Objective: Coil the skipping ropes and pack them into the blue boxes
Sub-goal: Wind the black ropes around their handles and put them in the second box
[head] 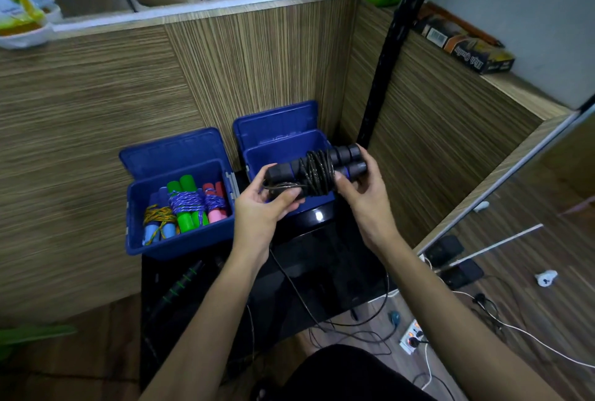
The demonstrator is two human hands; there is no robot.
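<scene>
Both hands raised over the black desk (322,272): left hand (260,207) gripping one end of the black skipping rope (317,172), thumb pressing down a loose cable end; right hand (360,188) curled round the other end of the paired handles. Held level above the right blue box (283,152), probably to keep the coil tight before lowering in. Handles side by side, dark cable wound several turns round the middle, one strand trailing down to the floor. Left blue box (180,239), lid open, already holding coiled ropes with green, pink and blue handles. Another rope handle (180,284) lying on the desk, uncoiled.
</scene>
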